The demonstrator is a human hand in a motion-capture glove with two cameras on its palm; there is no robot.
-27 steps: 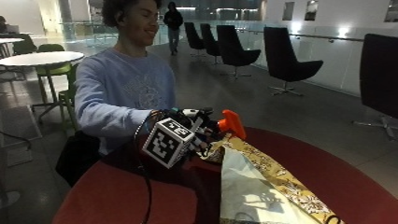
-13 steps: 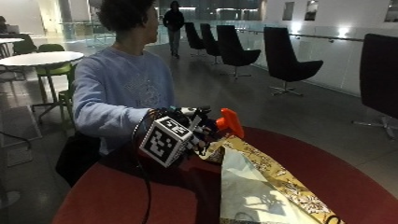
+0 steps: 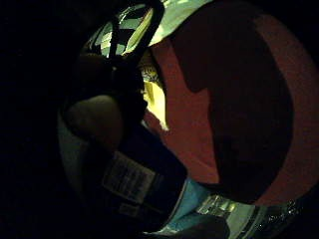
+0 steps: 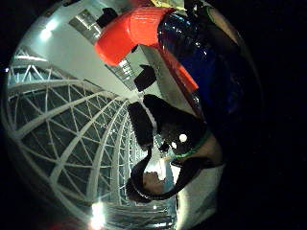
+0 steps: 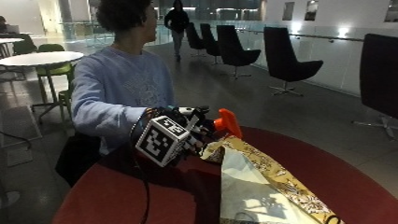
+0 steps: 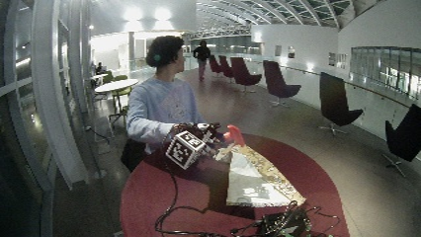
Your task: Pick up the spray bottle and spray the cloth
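My gloved right hand [image 5: 194, 127] grips a spray bottle [image 5: 226, 123] with an orange spray head and holds it above the round red table [image 5: 348, 177]. The orange head points out over a yellow patterned cloth [image 5: 264, 186] with a pale underside. The cloth stretches across the table from just under the bottle toward the near edge. In the little finger side palm view, the bottle's dark blue labelled body [image 3: 137, 181] fills the space by the palm, with the cloth [image 3: 154, 97] and table [image 3: 199, 114] beyond. The thumb side palm view shows the orange head [image 4: 134, 33] above the blue body [image 4: 211, 72].
A tangle of cables and a dark device [image 6: 279, 224] lie at the table's near edge. Black lounge chairs [image 5: 286, 56] stand across the floor behind. A white round table [image 5: 37, 58] with green chairs stands at the back left.
The person's head has turned away from the table. The hand and the spray bottle stay in nearly the same place over the cloth's end.
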